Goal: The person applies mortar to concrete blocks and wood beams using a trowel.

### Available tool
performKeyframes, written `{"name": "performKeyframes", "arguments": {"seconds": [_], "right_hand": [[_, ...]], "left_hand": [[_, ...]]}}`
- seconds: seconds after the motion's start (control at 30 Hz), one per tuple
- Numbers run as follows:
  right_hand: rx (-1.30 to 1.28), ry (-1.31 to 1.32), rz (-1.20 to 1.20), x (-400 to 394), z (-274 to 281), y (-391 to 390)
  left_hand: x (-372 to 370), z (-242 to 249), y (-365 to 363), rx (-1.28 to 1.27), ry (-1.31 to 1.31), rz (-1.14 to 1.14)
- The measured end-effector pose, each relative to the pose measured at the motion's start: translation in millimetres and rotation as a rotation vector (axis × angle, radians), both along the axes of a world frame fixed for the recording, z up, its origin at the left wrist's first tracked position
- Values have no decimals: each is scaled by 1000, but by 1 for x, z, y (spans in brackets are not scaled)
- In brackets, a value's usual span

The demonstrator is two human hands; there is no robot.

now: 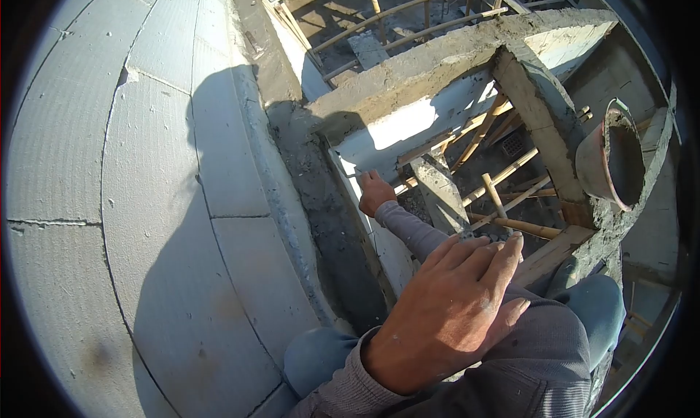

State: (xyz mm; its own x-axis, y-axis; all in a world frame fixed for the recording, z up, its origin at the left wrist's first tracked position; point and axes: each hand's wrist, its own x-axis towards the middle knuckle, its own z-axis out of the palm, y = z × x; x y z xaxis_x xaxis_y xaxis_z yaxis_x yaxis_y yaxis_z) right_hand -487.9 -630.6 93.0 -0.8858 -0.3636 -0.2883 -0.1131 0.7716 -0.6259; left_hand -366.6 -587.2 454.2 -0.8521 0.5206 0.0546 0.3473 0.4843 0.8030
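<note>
My left hand [445, 312] is large in the foreground, palm down, with its fingers stretched out and nothing visible in it. It hangs over my right forearm [412, 228]. Farther off, my right hand [375, 192] is closed at the upper edge of a white panel [390, 254], beside a mortar-covered ledge [328, 228]. A thin grey piece [353, 175] sticks out from its fingers, too small to identify. The underside of its grip is hidden.
Pale blocks [153, 155] pave the left side under a large shadow. A bucket [592, 163] stands on the concrete rim at right. Concrete beams [539, 119] frame deep openings with bamboo poles [518, 225] below. My knees are at the bottom.
</note>
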Motion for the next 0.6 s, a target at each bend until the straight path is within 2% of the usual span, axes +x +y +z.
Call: {"name": "performKeyframes", "arguments": {"seconds": [0.07,0.2,0.4,0.47,0.53,0.6], "right_hand": [[-6,93,18,-3,-17,-17],[16,73,50,8,-9,-27],[-101,-2,20,67,-16,36],[-147,-40,-70,84,-25,55],[-152,-85,-146,88,-36,65],[-167,-58,-148,83,-47,69]], "left_hand": [[-1,0,-4,-1,-13,13],[-5,-3,-8,9,-37,10],[-7,-14,-12,-48,-27,-12],[-7,-15,-10,-86,-44,-17],[-6,-10,-3,-211,-131,-74],[-1,-16,2,-218,-153,-97]]}}
